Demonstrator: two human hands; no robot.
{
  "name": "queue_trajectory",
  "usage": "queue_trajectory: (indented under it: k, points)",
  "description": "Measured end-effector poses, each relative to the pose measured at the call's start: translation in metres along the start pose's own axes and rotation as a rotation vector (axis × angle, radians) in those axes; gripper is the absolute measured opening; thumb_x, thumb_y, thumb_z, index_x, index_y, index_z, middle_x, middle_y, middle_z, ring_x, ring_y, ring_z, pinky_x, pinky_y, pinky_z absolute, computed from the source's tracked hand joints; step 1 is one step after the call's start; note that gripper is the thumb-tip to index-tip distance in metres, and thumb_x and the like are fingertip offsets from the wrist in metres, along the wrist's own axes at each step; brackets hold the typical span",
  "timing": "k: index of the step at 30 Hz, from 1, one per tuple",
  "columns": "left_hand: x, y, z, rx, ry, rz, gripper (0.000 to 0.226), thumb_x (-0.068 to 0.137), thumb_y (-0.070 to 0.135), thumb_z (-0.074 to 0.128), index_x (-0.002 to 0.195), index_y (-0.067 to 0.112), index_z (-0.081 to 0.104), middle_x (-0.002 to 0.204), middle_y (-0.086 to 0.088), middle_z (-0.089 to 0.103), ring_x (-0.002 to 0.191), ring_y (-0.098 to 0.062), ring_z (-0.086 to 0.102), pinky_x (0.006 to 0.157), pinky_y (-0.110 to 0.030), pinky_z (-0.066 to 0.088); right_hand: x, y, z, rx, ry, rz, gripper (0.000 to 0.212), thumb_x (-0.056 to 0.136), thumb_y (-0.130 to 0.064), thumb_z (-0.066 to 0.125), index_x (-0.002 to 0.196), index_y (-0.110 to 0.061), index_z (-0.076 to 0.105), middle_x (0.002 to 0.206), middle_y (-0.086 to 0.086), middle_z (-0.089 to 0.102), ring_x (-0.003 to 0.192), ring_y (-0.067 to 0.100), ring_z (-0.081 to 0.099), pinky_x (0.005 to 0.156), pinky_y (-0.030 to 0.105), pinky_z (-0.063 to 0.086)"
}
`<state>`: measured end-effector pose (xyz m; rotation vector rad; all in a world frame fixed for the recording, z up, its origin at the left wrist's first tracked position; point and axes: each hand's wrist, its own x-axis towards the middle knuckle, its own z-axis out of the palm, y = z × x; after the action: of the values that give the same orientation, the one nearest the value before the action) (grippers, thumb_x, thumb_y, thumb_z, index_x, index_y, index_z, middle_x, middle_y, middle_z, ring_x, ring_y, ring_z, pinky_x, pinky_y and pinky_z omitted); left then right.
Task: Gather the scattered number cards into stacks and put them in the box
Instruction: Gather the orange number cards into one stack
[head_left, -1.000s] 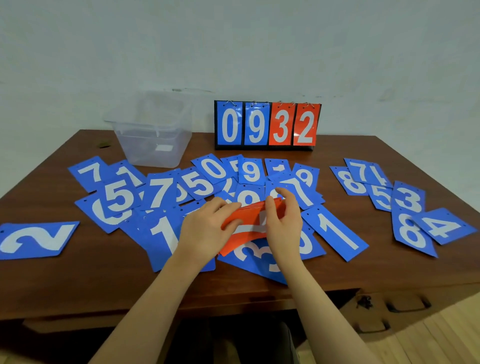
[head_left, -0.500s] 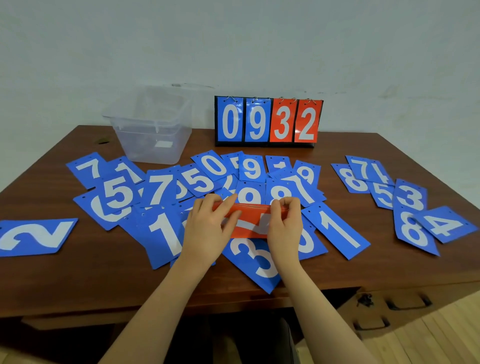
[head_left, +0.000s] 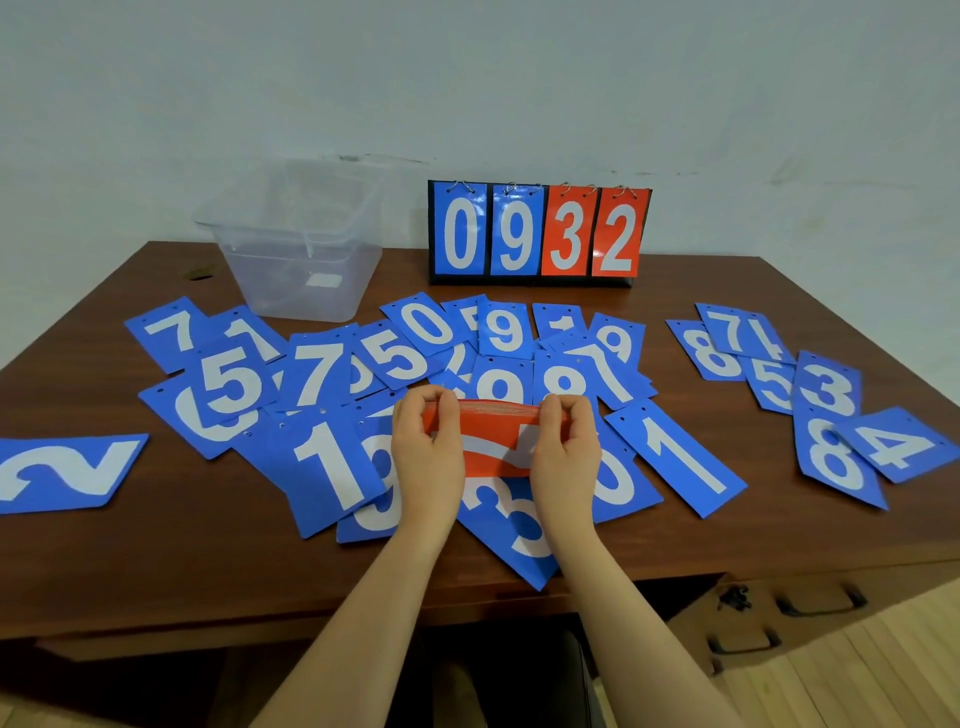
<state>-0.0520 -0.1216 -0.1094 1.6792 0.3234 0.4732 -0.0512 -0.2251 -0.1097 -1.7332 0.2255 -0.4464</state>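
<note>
A stack of red number cards (head_left: 496, 436) stands on its long edge at the table's middle, over the blue cards. My left hand (head_left: 427, 447) grips its left end and my right hand (head_left: 566, 449) grips its right end, fingers curled over the top edge. Several blue number cards (head_left: 332, 462) lie scattered and overlapping across the brown table (head_left: 156, 561), with a smaller group (head_left: 831, 415) at the right and a lone blue 2 card (head_left: 62, 470) at the far left. The clear plastic box (head_left: 301, 249) stands at the back left.
A flip scoreboard (head_left: 537, 234) reading 0932 stands upright at the table's back, against the wall. Drawer handles (head_left: 821, 605) show under the table's front right. Wooden floor lies at the lower right.
The red stack went from lying tilted and loose to standing squared on its edge. Both hands shifted to its two ends and closed over the top edge.
</note>
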Motion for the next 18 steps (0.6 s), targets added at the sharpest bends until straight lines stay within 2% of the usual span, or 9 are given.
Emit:
queue_trajectory:
  k: [3, 5, 8, 12, 13, 15, 16, 18]
  points:
    - [0.003, 0.001, 0.001, 0.002, -0.015, -0.011, 0.017, 0.094, 0.041, 0.043, 0.105, 0.028, 0.047, 0.106, 0.005, 0.058, 0.094, -0.012, 0.059, 0.063, -0.018, 0.047, -0.001, -0.002, -0.001, 0.016, -0.037, -0.009, 0.014, 0.098, -0.033, 0.041, 0.088, -0.025, 0.045, 0.082, -0.010, 0.053, 0.075, -0.001, 0.055, 0.060, 0.013, 0.044]
    - [0.003, 0.001, -0.001, 0.001, -0.010, 0.005, 0.017, 0.094, 0.041, 0.043, 0.104, 0.027, 0.046, 0.105, 0.003, 0.058, 0.093, -0.012, 0.059, 0.063, -0.018, 0.046, -0.004, -0.004, -0.006, 0.055, -0.103, -0.030, 0.004, 0.097, -0.032, 0.045, 0.095, -0.029, 0.045, 0.091, -0.011, 0.053, 0.086, 0.004, 0.055, 0.066, 0.016, 0.046]
    - [0.002, 0.006, -0.008, -0.025, 0.004, 0.062, 0.015, 0.095, 0.039, 0.043, 0.102, 0.026, 0.046, 0.106, 0.002, 0.055, 0.095, -0.013, 0.057, 0.067, -0.018, 0.045, -0.011, -0.012, -0.013, 0.086, -0.202, -0.092, 0.023, 0.094, -0.018, 0.053, 0.112, -0.027, 0.042, 0.105, -0.016, 0.047, 0.099, 0.008, 0.054, 0.074, 0.025, 0.054]
    - [-0.003, 0.022, -0.026, 0.050, -0.068, 0.164, 0.022, 0.095, 0.041, 0.039, 0.110, 0.026, 0.047, 0.121, 0.002, 0.041, 0.106, -0.013, 0.049, 0.073, -0.016, 0.045, -0.018, -0.032, -0.021, 0.116, -0.253, -0.137, 0.033, 0.093, -0.013, 0.054, 0.117, -0.030, 0.039, 0.110, -0.019, 0.043, 0.103, 0.010, 0.055, 0.073, 0.031, 0.058]
    - [-0.003, 0.024, -0.034, 0.132, -0.085, 0.234, 0.031, 0.094, 0.045, 0.036, 0.114, 0.025, 0.050, 0.125, 0.001, 0.038, 0.112, -0.015, 0.045, 0.082, -0.021, 0.046, -0.019, -0.038, -0.022, 0.107, -0.267, -0.160, 0.034, 0.093, -0.012, 0.055, 0.118, -0.030, 0.038, 0.111, -0.018, 0.043, 0.103, 0.011, 0.055, 0.073, 0.029, 0.058]
    - [-0.003, 0.029, -0.051, 0.384, -0.044, 0.461, 0.045, 0.093, 0.051, 0.034, 0.123, 0.024, 0.053, 0.131, -0.001, 0.036, 0.122, -0.017, 0.035, 0.101, -0.033, 0.031, -0.022, -0.047, -0.025, 0.074, -0.294, -0.215, 0.036, 0.093, -0.010, 0.055, 0.117, -0.030, 0.038, 0.109, -0.014, 0.044, 0.100, 0.010, 0.057, 0.070, 0.022, 0.056]
    - [-0.001, 0.032, -0.059, 0.493, -0.014, 0.613, 0.047, 0.092, 0.050, 0.035, 0.127, 0.023, 0.052, 0.133, -0.003, 0.038, 0.124, -0.018, 0.032, 0.102, -0.036, 0.024, -0.025, -0.052, -0.026, 0.066, -0.311, -0.242, 0.037, 0.092, -0.009, 0.055, 0.117, -0.030, 0.038, 0.107, -0.013, 0.045, 0.097, 0.007, 0.058, 0.069, 0.019, 0.055]
    - [0.003, 0.038, -0.071, 0.645, -0.020, 0.927, 0.045, 0.091, 0.041, 0.041, 0.130, 0.020, 0.048, 0.130, -0.005, 0.047, 0.122, -0.017, 0.036, 0.101, -0.036, 0.023, -0.030, -0.062, -0.027, 0.069, -0.354, -0.294, 0.038, 0.091, -0.005, 0.055, 0.116, -0.029, 0.039, 0.103, -0.013, 0.046, 0.089, -0.004, 0.057, 0.068, 0.014, 0.051]
